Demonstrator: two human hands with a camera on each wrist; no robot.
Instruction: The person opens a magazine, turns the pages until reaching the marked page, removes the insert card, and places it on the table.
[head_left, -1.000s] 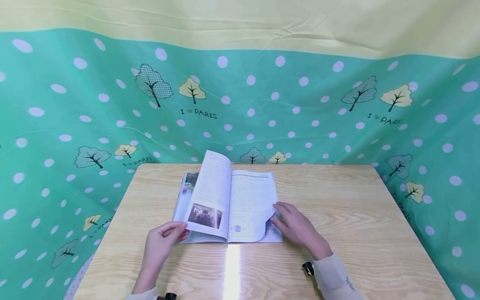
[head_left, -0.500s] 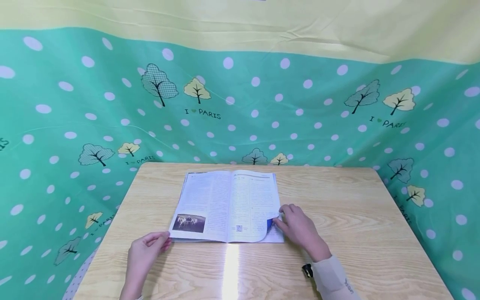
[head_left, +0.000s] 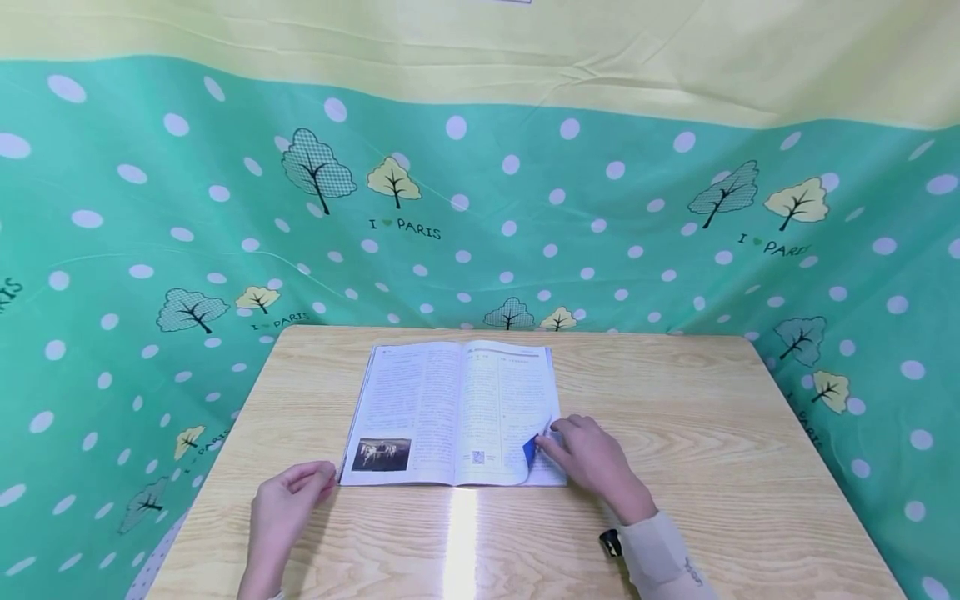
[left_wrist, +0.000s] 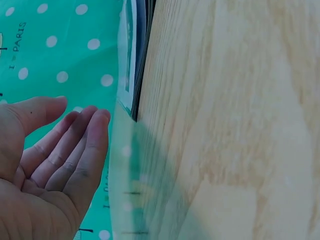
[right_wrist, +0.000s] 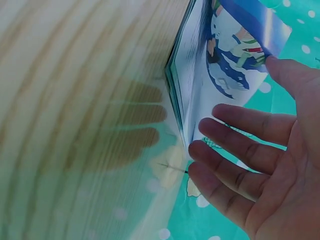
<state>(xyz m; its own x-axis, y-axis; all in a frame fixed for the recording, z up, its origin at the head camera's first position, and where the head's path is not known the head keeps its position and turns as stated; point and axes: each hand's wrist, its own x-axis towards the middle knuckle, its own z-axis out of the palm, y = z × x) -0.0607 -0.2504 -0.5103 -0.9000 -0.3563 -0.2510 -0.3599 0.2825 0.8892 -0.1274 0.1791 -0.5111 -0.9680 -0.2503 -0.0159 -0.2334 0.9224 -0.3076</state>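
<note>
A magazine (head_left: 420, 392) lies spread out on the table, with printed columns on both pages and a dark photo low on the left page. My left hand (head_left: 288, 504) is beside its lower left corner; in the left wrist view the thumb stands apart from the loosely bent fingers and nothing is between them. At the lower right, my right hand (head_left: 596, 458) touches a lifted page, whose curled corner (head_left: 530, 451) shows blue on the underside. From the right wrist, my thumb meets the edge of that illustrated page (right_wrist: 232, 55), while the other fingers reach out below it, fairly straight.
The magazine rests on a wood-grain table (head_left: 675, 400). Behind and beside the table hangs a green dotted cloth (head_left: 510, 192) with printed trees and a yellow band on top. A bright strip of glare crosses the table's front.
The left page, earlier lifted by my left hand, has come down flat on the left side. My left hand has moved left and released it. The right page's corner is curled further inward.
</note>
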